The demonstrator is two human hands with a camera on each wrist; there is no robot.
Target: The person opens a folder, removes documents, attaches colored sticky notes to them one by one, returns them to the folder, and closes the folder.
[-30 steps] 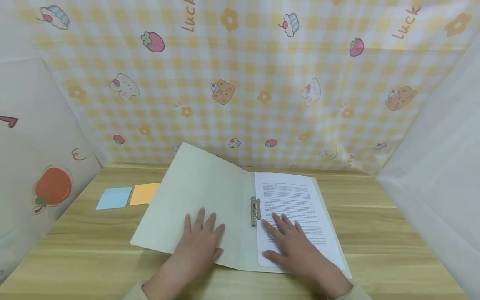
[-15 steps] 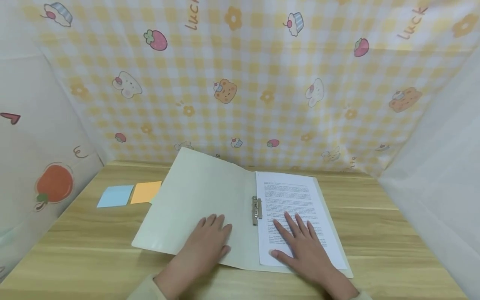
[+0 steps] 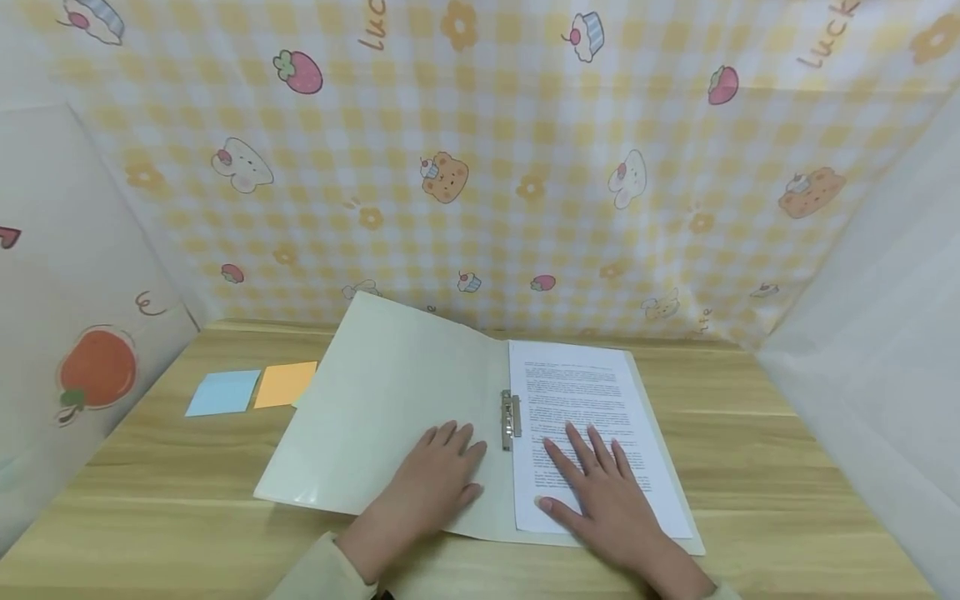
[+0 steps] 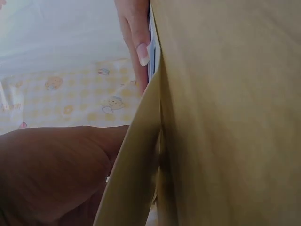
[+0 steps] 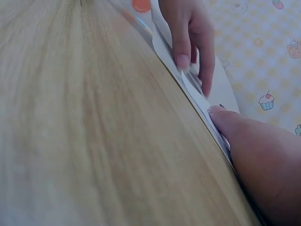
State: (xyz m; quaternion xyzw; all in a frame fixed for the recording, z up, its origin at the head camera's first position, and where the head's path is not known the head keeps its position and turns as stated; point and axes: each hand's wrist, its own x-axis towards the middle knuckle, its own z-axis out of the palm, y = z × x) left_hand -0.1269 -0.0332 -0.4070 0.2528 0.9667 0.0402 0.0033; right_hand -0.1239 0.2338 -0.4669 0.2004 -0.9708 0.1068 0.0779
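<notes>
A pale file folder [image 3: 390,383] lies spread on the table, its left cover raised a little off the wood. Printed sheets of paper [image 3: 577,392] lie on its right side, next to a metal clip [image 3: 511,421] near the spine. My left hand [image 3: 431,479] rests on the inside of the left cover close to the spine, fingers relaxed. On the lower part of the sheets my right hand [image 3: 603,500] lies flat with fingers spread. In the right wrist view, the right thumb [image 5: 225,120] touches the paper near its lower edge.
A blue sticky note [image 3: 222,393] and an orange sticky note [image 3: 286,385] lie left of the folder, with a sliver of another note peeking from under the cover. A checked curtain [image 3: 487,167] hangs behind the wooden table [image 3: 757,467].
My left hand has slid right across the cover towards the spine. My right hand moved slightly to the right over the sheets, then stayed there. The folder lies nearly as before.
</notes>
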